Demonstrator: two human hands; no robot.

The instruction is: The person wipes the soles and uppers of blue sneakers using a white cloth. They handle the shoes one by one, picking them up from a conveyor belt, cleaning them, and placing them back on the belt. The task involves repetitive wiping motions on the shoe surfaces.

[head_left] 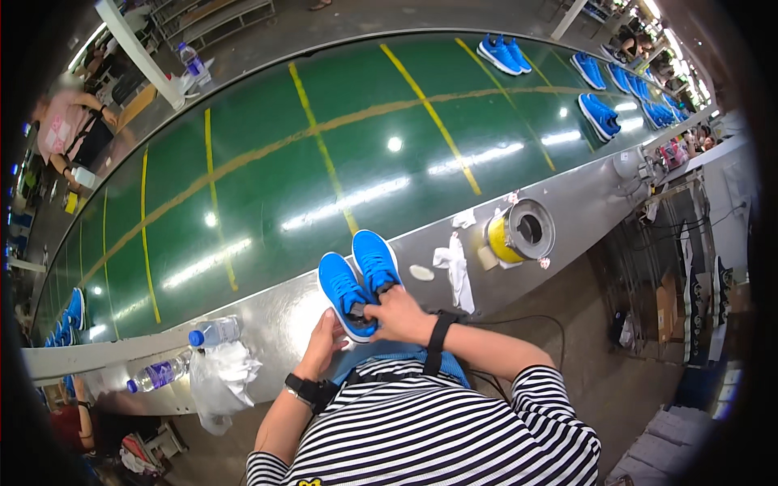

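Observation:
Two blue sneakers with white soles stand side by side on the metal ledge in front of me, toes pointing away. The left sneaker is angled against the right sneaker. My right hand is closed at their heel ends, its thumb and fingertips at the dark opening of the left sneaker. What lies under those fingers is partly hidden. Beside that sneaker's heel, my left hand rests with fingers stretched along the sole and thumb apart.
Beyond the ledge runs a green conveyor belt with yellow lines. Other blue sneakers sit at its far right and far left. On the ledge are a yellow-and-grey can, a white cloth, bottles and a plastic bag.

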